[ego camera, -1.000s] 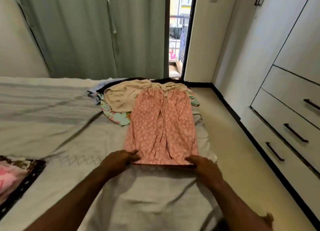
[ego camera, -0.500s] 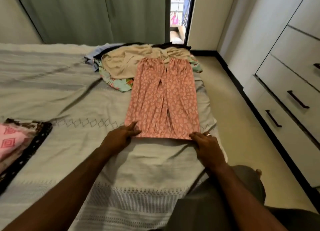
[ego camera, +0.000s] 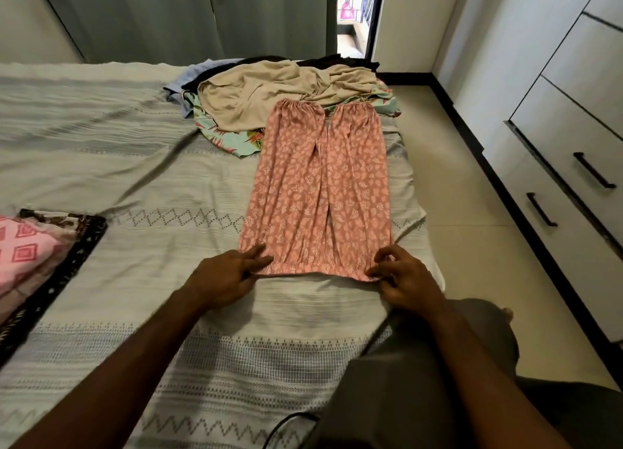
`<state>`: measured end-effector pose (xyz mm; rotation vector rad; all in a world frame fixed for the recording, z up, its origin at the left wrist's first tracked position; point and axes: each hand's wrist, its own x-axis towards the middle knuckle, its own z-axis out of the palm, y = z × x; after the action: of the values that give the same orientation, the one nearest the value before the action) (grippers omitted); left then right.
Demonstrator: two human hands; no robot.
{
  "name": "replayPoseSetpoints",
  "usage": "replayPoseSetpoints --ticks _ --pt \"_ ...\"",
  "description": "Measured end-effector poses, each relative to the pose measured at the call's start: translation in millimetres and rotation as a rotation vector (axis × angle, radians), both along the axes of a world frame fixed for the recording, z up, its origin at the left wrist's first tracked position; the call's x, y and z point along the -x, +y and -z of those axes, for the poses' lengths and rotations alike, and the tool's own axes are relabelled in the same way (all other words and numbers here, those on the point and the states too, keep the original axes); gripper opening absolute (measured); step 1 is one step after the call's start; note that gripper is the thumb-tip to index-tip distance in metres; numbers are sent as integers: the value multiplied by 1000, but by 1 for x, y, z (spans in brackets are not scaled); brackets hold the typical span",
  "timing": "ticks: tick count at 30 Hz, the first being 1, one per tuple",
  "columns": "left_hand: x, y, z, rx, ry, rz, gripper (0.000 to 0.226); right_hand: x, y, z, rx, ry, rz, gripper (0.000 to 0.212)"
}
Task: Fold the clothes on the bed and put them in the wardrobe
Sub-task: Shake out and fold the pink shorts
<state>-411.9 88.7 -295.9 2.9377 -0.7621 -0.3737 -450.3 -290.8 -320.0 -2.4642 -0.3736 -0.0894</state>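
The pink leaf-printed trousers (ego camera: 318, 192) lie flat on the grey woven bedspread (ego camera: 135, 185), legs toward the heap of unfolded clothes (ego camera: 286, 84). The left hand (ego camera: 224, 276) and right hand (ego camera: 403, 278) each pinch a near waistband corner of the trousers, likely to lift that edge for a lengthwise fold.

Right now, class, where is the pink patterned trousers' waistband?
In the head view, the waistband lies at the trousers' near end on the bed, between the left hand and right hand.
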Motion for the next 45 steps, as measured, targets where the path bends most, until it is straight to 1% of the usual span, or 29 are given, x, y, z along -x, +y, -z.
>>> replayPoseSetpoints --ticks 2,3,5,6,8,10,11,12,14,16,19,22,24,26,28,31,33,35,36,37,38,39,41,43,45 --pt "2 -6 -5 3 -128 -20 80 1 0 -3 -114 18 28 30" --pt "3 -13 -5 34 -233 -27 80 1 1 -3 -171 9 65 34" --pt "6 -33 -4 129 -412 -46 58 -1 3 -5 -226 -9 198 37" --pt "8 -46 -4 179 -457 -54 45 -2 5 -5 -212 -15 289 39" --pt "13 -76 -1 233 -478 -46 29 -2 7 -7 -174 17 471 48" --pt "15 -101 5 274 -452 -17 27 1 11 -12 -190 133 585 57" --pt "15 -110 9 294 -418 -6 27 3 13 -15 -196 195 604 59" --pt "15 -115 13 304 -382 -2 25 6 15 -16 -192 237 595 56" --pt "14 -118 23 311 -351 -9 17 9 19 -16 -216 247 548 42" --pt "14 -115 31 320 -375 -19 13 10 20 -17 -326 224 506 31" --pt "17 -115 37 328 -385 -46 19 10 17 -21 -503 184 476 24" --pt "19 -129 34 368 -351 -34 23 16 8 -26 -629 79 512 23" --pt "20 -143 31 382 -324 14 24 20 -1 -27 -710 56 565 26" --pt "19 -151 30 403 -297 24 28 22 -8 -25 -790 101 588 31" --pt "17 -151 34 447 -276 1 30 23 -7 -24 -856 168 546 37" --pt "16 -146 38 516 -241 -14 30 23 -1 -22 -856 196 480 41" --pt "18 -140 33 607 -253 -46 29 22 2 -20 -791 140 467 42" --pt "22 -128 24 696 -389 -153 28 17 5 -22 -709 52 466 40" --pt "24 -118 21 720 -475 -262 26 14 10 -25 -678 7 454 39" --pt "27 -107 17 747 -521 -398 24 11 15 -29 -655 -38 433 38" --pt "30 -94 13 786 -504 -550 23 6 22 -35 -640 -79 403 36" --pt "30 -82 11 832 -439 -696 24 1 29 -41 -631 -116 368 36" --pt "28 -60 8 837 -241 -901 26 -13 47 -52 -629 -150 280 37" --pt "21 -49 7 842 -70 -896 22 -27 65 -61 -595 -154 182 38" --pt "15 -43 6 951 77 -834 18 -38 91 -67 -495 -156 57 41"
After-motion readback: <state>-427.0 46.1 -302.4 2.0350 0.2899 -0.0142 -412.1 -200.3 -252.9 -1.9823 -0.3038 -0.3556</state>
